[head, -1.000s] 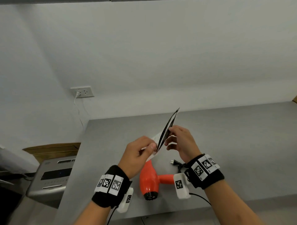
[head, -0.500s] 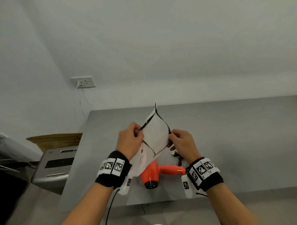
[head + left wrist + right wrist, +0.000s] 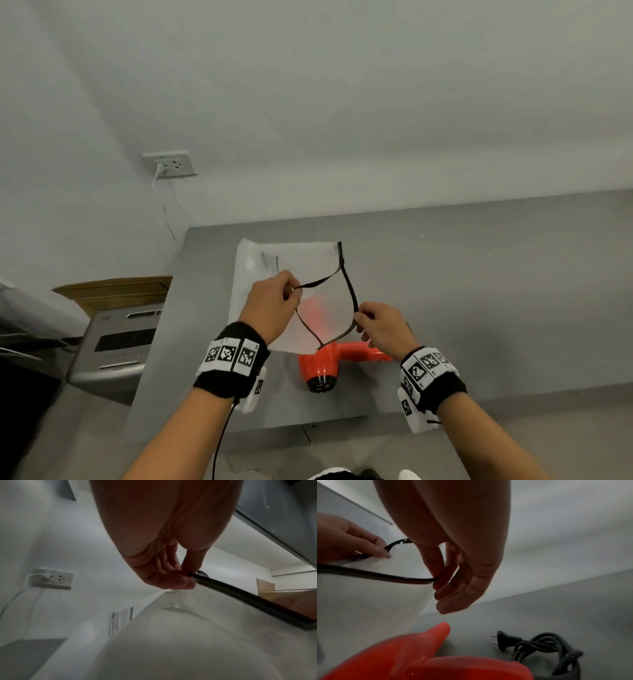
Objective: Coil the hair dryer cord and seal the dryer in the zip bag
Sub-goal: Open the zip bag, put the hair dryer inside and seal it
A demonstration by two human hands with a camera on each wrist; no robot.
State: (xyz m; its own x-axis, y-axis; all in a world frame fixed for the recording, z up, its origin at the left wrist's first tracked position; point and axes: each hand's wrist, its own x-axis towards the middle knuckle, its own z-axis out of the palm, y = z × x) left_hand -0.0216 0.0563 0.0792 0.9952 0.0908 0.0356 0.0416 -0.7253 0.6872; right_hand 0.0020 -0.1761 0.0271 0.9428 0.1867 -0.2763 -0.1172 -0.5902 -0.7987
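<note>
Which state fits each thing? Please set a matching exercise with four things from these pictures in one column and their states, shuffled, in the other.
Things:
1. zip bag
2. dryer
3. cord
4. wall plug

States:
A. bundled on the table
B. sitting in the outlet
C. mouth held open by the left hand and right hand
D. lying outside the bag, orange

Pairs: 1-C, 2-D, 3-A, 4-B

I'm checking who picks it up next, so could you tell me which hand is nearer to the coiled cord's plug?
Right. The right hand hangs just above and left of the plug, pinching the zip bag rim; the left hand pinches the far rim.
</note>
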